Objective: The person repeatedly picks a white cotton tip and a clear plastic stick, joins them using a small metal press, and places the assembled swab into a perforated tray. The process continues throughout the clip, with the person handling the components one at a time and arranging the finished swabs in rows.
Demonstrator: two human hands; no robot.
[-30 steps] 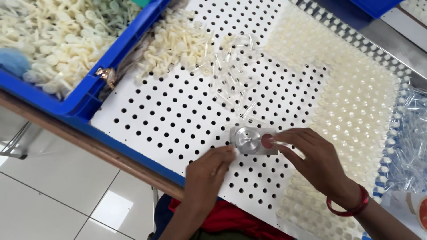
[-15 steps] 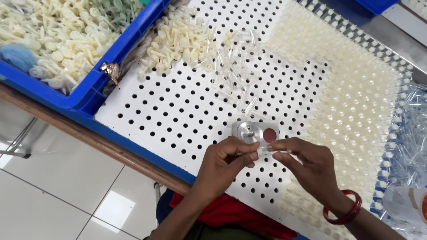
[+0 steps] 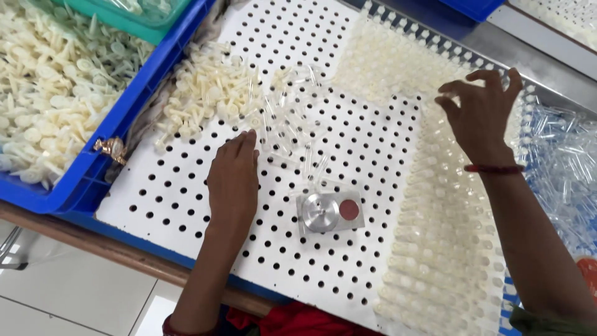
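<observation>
the left hand [image 3: 233,180] is lying palm down on the white perforated board [image 3: 186,205], its fingers [image 3: 245,144] nearly straight and close together, holding nothing; the fingertips are touching or just reaching the near edge of a loose scatter of clear plastic tubes [image 3: 289,127], with a heap of cream plastic caps [image 3: 208,93] just beyond to the left. the right hand [image 3: 482,115] is hovering over the filled rows of cream-capped pieces [image 3: 448,236] standing in the board's holes, its fingers [image 3: 497,76] spread and curled; whether anything small is pinched between them cannot be told. between the two arms, touching neither hand, a small metal block with a round silver disc and a red dot [image 3: 329,211] is lying flat on the board.

judging from this, the person is picking up parts: the left hand is gathering a tube or cap from the loose pile while the right is tending the filled rows. a next move would call for closing the left fingertips on a single tube without dragging its neighbours.

further out, a blue bin [image 3: 74,186] of more cream caps is sitting at the left, and clear tubes [image 3: 559,162] are lying heaped at the far right.
</observation>
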